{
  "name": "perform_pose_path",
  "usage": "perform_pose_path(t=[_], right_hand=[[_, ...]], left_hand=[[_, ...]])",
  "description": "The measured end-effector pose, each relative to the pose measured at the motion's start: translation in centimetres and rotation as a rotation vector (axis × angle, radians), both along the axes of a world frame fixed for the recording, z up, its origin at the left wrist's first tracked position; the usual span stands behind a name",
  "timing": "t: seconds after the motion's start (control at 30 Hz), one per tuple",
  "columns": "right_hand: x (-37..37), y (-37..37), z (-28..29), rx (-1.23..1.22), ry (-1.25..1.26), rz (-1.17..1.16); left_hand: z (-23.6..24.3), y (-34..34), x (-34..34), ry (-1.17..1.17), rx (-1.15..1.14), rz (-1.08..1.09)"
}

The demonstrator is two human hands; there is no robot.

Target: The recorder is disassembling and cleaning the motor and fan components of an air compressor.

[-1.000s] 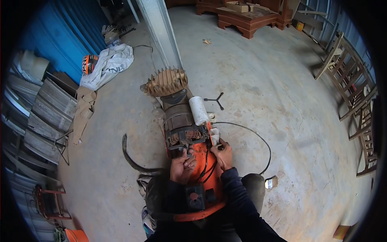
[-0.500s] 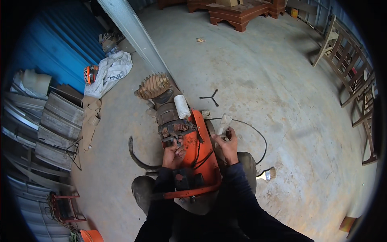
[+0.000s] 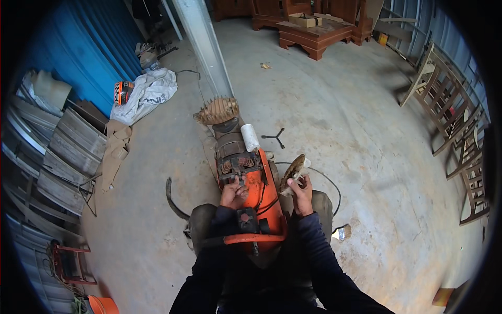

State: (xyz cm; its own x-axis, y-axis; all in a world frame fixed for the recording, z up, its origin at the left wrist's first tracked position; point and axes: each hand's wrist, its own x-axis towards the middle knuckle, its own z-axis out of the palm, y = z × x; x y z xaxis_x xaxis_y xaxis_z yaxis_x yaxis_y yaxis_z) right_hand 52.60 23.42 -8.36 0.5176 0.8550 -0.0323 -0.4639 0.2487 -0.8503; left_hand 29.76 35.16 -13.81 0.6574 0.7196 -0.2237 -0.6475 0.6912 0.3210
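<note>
Between my knees lies an air compressor with an orange tank (image 3: 256, 183) and a motor (image 3: 234, 149) whose copper windings show at its near end. My left hand (image 3: 235, 193) is at that end, fingers curled against the motor; what they grip is hidden. To the right of the tank, my right hand (image 3: 300, 194) pinches a dirty cover-like piece (image 3: 294, 170), its brown, grimy face tilted up and its rim pale. A white cylinder (image 3: 250, 137) sits beside the motor, and the finned pump head (image 3: 217, 110) is at the far end.
A three-armed socket wrench (image 3: 275, 137) lies on the floor beyond the tank. By my right knee is a paintbrush (image 3: 342, 232); a black hose (image 3: 174, 200) curls at the left. A metal post (image 3: 204, 49) stands behind the pump. Wooden furniture (image 3: 316, 35) stands farther back.
My right hand has turned the cover-like piece, so its brown face now shows instead of its pale side. My left hand stays at the motor's end. The view has shifted slightly.
</note>
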Motion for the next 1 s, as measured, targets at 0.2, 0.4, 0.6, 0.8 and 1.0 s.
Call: perform_pose_path(t=[0.2, 0.4, 0.6, 0.8, 1.0], right_hand=[[-4.4, -1.6, 2.5, 0.020, -0.084, 0.183], [-7.1, -1.0, 0.8, 0.015, -0.147, 0.227], [-8.5, 0.0, 0.8, 0.030, 0.052, 0.284], [-8.0, 0.3, 0.4, -0.051, -0.527, 0.211], [-8.9, -0.2, 2.0, -0.058, 0.211, 0.335]], left_hand=[[0.1, 0.4, -0.5, 0.092, 0.036, -0.078], [0.2, 1.0, -0.6, 0.279, 0.230, -0.179], [-4.1, 1.3, 0.0, -0.190, 0.087, -0.171], [-1.2, 0.8, 1.5, -0.182, -0.107, -0.128], [1.2, 0.9, -0.3, 0.088, -0.034, -0.158]])
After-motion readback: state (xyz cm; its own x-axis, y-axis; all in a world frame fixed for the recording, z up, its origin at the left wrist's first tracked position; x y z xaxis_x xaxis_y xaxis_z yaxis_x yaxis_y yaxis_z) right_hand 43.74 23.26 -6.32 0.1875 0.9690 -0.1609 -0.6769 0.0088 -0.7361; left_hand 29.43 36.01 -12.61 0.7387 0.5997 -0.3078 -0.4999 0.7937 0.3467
